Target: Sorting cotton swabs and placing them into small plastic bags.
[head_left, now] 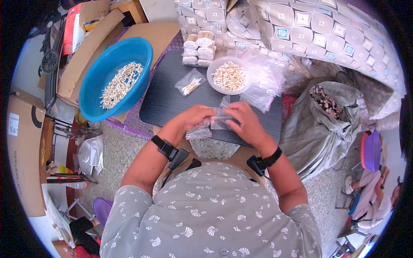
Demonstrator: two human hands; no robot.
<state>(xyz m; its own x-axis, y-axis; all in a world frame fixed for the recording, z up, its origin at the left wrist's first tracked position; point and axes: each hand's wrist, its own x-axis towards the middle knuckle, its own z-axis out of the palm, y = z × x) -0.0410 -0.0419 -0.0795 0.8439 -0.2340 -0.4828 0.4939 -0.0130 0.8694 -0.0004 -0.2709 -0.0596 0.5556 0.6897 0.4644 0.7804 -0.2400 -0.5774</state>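
Observation:
Over the near edge of the dark table (165, 101), my left hand (195, 117) is closed on clear plastic bags, thumb and fingers pinched. One clear bag (199, 131) hangs below that hand. My right hand (246, 122) pinches the other side of a small clear bag (220, 122) stretched between both hands; whether anything is inside I cannot make out. Just beyond them lies a clear bag with a few cotton swabs (190, 87). A white bowl (211, 81) full of cotton swabs (230, 76) stands farther off, beside a heap of empty clear bags (264, 81).
Bundled cotton swabs (198, 51) are stacked at the table's back. To the left, a tilted blue basin (88, 92) holds loose swabs. A grey sack (307, 133) stands at the right, under patterned cloth (327, 28). Cardboard boxes (26, 150) line the left; another person (370, 193) sits far right.

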